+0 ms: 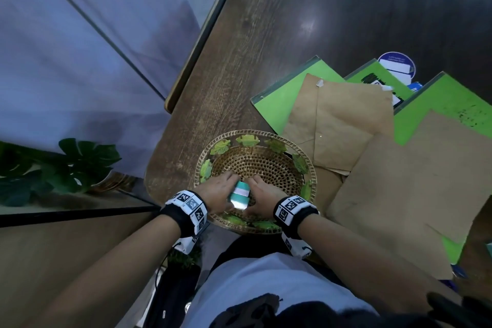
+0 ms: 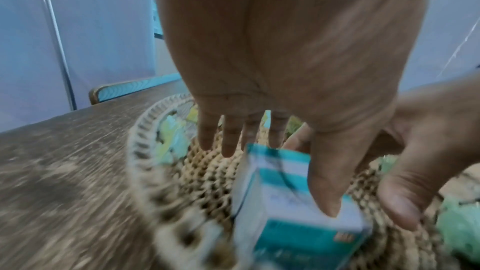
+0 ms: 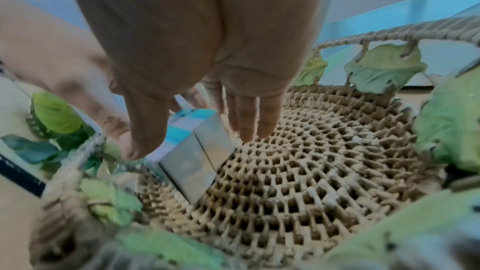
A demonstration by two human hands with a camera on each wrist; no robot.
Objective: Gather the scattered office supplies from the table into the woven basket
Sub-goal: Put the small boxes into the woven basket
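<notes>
The desk (image 1: 266,34) is dark grained wood with a dull sheen, the basket (image 1: 310,168) rough open-woven cane trimmed with green leaf shapes, the small box (image 1: 240,195) smooth printed card, the envelopes (image 1: 338,120) matt brown paper.
</notes>
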